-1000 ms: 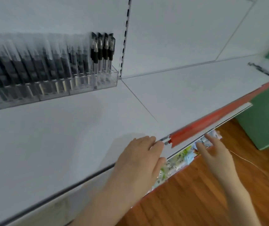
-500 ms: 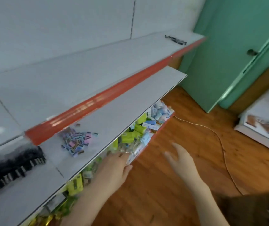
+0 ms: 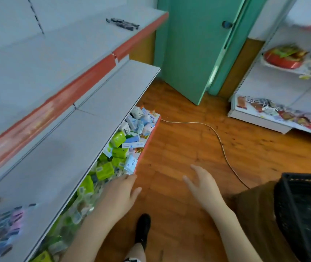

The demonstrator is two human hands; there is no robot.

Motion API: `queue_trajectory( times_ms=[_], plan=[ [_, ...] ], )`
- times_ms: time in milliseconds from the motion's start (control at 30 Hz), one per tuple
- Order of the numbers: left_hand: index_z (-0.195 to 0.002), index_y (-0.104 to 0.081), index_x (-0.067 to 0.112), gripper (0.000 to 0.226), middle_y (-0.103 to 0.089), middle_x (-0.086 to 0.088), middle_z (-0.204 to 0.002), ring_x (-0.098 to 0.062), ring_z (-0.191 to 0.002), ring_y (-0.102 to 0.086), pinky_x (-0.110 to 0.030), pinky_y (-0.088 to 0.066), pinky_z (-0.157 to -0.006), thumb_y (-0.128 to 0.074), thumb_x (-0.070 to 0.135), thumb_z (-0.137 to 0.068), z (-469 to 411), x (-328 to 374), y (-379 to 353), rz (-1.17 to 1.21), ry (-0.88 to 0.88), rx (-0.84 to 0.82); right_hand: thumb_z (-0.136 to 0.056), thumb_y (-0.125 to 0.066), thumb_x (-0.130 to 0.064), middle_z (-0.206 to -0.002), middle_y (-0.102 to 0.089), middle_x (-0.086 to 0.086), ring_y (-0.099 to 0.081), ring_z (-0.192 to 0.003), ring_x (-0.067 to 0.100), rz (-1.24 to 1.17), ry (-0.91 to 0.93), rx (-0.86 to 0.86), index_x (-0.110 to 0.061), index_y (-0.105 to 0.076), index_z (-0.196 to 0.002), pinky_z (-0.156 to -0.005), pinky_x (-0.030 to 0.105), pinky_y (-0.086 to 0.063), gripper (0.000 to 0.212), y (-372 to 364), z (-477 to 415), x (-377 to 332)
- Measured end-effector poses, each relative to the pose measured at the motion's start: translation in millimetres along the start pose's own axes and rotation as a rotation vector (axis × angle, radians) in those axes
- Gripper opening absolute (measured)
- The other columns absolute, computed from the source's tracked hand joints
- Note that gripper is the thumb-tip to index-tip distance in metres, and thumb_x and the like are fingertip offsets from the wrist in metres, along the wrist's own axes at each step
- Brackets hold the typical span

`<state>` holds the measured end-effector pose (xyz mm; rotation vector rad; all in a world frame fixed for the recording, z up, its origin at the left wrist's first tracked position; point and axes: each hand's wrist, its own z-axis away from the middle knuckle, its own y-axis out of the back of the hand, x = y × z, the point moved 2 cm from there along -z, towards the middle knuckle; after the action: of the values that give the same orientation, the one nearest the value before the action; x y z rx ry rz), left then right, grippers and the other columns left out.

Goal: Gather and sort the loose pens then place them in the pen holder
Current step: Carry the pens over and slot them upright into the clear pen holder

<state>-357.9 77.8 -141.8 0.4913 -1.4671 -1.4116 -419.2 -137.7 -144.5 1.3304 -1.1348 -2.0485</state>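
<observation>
Both hands empty. L hand (image 3: 119, 194) lower centre, fingers loose, by front lip of bottom shelf (image 3: 148, 146); contact unclear. R hand (image 3: 202, 183) spread over floor (image 3: 188, 133), grasping nothing. Target: loose pens (image 3: 122, 23) upper centre-left, on top shelf (image 3: 66, 46) near its far end, well apart from you. No pen holder in view. Step fwd before reaching, don't overstretch. Sweep pens together, align tips one way, pinch bundle mid-barrel so none roll off edge.
</observation>
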Motion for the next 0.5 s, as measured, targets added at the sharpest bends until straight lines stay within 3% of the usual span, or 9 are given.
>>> queue_trajectory(
  times_ms=[500],
  plan=[
    [-0.133, -0.044, 0.017, 0.044, -0.054, -0.003, -0.130, -0.020, -0.116, -0.052, -0.030, -0.041, -0.093, -0.041, 0.037, -0.094, -244, 27, 49, -0.023, -0.061, -0.039, -0.092, -0.052, -0.032, -0.143, -0.043, 0.006, -0.035, -0.135, 0.022, -0.025, -0.057, 0.045, -0.012, -0.036, -0.140, -0.109, 0.034, -0.033, 0.053, 73, -237, -2]
  ],
)
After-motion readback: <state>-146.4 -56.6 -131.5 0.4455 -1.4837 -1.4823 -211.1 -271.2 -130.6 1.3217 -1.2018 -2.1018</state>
